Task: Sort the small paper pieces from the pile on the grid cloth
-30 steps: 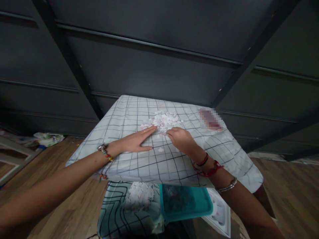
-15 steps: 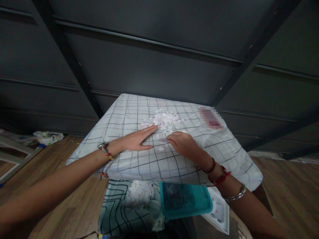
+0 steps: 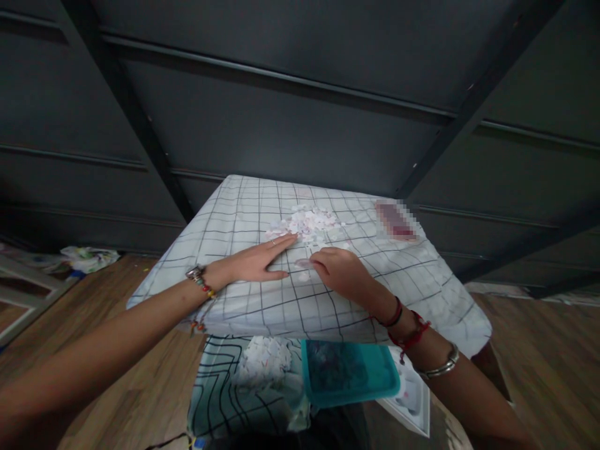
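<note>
My left hand [image 3: 262, 259] lies flat on the checked tablecloth [image 3: 262, 309], fingers stretched out and thumb apart, its fingertips at the near edge of a heap of small white pieces [image 3: 312, 220]. Close by on the right, my right hand [image 3: 340, 267] is closed, its fingers pinching a thin, pale, translucent flat piece [image 3: 303, 263]. That piece points left, toward the left thumb. What it is exactly cannot be made out. A small loose white piece [image 3: 304, 276] lies on the cloth just below it.
A blurred-out reddish rectangular object [image 3: 397, 220] lies at the table's right. Below the near edge are a teal plastic container [image 3: 349, 375], a white box [image 3: 412, 400] and another heap of white scraps [image 3: 265, 362] on patterned cloth. A dark panelled wall [image 3: 281, 119] stands behind.
My right hand has shifted slightly to the left with the translucent piece, which now shows more clearly. The left hand stays in place.
</note>
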A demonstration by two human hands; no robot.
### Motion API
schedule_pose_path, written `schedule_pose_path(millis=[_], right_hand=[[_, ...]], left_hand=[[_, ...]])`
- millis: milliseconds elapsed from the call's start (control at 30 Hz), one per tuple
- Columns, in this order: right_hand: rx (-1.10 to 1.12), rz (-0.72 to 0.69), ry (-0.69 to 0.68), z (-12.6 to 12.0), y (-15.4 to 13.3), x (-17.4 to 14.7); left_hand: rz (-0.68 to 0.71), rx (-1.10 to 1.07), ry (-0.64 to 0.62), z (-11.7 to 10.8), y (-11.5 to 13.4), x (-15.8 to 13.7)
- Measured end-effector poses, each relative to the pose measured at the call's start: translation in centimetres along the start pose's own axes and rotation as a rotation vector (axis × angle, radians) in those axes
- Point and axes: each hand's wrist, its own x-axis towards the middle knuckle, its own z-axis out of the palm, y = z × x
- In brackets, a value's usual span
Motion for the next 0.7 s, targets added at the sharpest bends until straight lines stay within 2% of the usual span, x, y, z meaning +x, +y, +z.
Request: schedule_pose_path(millis=[167, 267, 400, 467, 567, 633, 700], right_hand=[[-0.039, 0.068, 0.037, 0.5, -0.1, 0.9], [-0.012, 0.0, 0.008, 0.9, 0.2, 1.0], [0.117, -0.085, 0.003, 0.5, 1.6, -1.2], [0.144, -0.042, 0.038, 0.0, 2.4, -2.6], [0.093, 0.116, 0.082, -0.4, 3.1, -4.4], [0.049, 0.209, 0.056, -0.3, 2.8, -5.0], [0.046, 0.242, 0.021, 0.0, 1.8, -5.2]], left_hand=[[0.003, -0.008, 0.009, 0.2, -0.2, 0.0], [0.007, -0.015, 0.012, 0.3, -0.3, 0.0], [0.006, -0.006, -0.003, 0.2, -0.2, -0.1], [0.004, -0.001, -0.009, 0.0, 0.0, -0.1], [0.007, -0.004, -0.015, -0.1, 0.1, -0.1], [0.012, -0.005, -0.024, -0.2, 0.2, -0.1], [0.019, -0.001, -0.035, -0.1, 0.2, -0.1]])
